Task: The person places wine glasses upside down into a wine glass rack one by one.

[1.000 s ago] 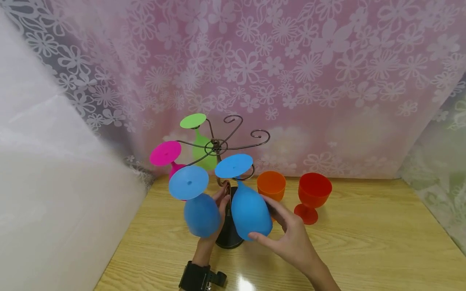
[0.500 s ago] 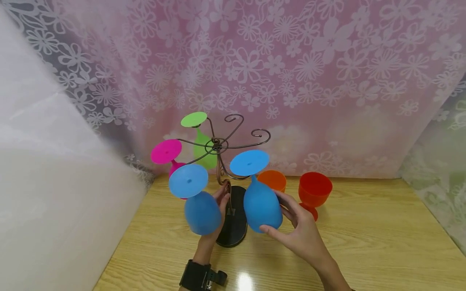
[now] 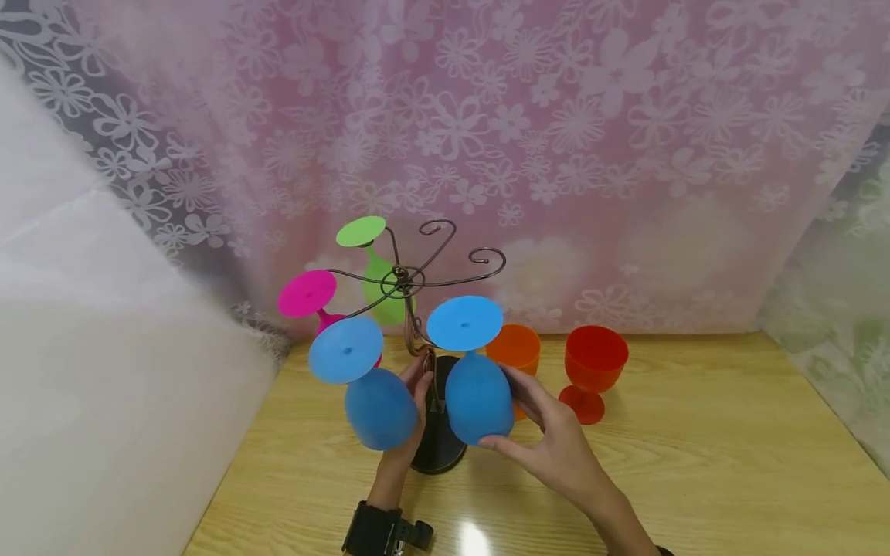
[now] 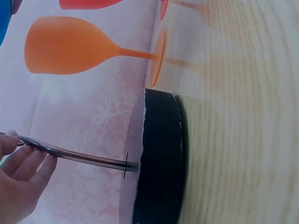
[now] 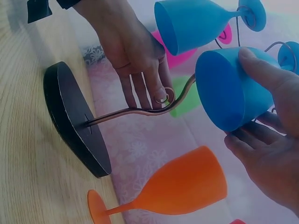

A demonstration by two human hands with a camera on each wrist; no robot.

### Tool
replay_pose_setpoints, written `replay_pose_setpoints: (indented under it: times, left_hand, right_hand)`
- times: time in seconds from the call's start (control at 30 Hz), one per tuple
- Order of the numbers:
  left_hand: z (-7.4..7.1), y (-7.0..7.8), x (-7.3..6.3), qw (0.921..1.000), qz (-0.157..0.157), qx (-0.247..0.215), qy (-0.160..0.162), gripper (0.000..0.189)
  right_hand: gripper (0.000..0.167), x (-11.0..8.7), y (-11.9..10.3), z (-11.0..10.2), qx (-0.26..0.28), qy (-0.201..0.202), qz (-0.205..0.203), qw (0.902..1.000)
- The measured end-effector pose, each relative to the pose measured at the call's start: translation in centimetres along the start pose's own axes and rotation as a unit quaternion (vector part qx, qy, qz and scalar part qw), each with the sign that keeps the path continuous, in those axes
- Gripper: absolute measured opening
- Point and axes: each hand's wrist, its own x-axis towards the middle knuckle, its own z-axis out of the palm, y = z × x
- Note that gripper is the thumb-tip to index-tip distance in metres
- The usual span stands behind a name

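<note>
My right hand holds a blue plastic goblet upside down by its bowl, thumb and fingers on opposite sides. Its round foot is uppermost and overlaps a front hook of the metal glass rack in the head view. With the left hand I grip the rack's bent stem, above the black oval base on the table. A second blue goblet hangs upside down from the rack at front left, partly covering that hand in the head view. Pink and green goblets hang behind it.
An orange goblet stands upright on the wooden table, partly behind the right hand. Further right stands a red goblet. Two curled hooks at the rack's back right carry nothing. A floral curtain hangs behind the table.
My right hand has carried the blue goblet a little right relative to the rack, and the goblet now hangs straighter. The left hand keeps its grip on the stem. The head view has shifted slightly.
</note>
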Motion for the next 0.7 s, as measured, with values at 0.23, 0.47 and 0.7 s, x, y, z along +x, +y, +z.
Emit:
replay_pose_setpoints:
  times: [0.23,0.47,0.7]
  left_hand:
    - [-0.1,0.4,-0.2,0.9995,-0.03,0.011,0.005,0.037]
    - [0.2,0.1,-0.4,0.9996,-0.02,-0.016,0.011,0.037]
    - [0.5,0.5,-0.1,0.9992,-0.026,-0.013,0.027,0.037]
  right_hand:
    - [0.086,0.0,-0.1,-1.7,-0.028,0.019,-0.049,0.9982]
    - [0.067,-0.1,0.6,-6.8,-0.086,0.19,-0.057,0.9762]
    - [0.067,-0.9,3.0,-11.0,-0.148,0.254,0.031,0.9553]
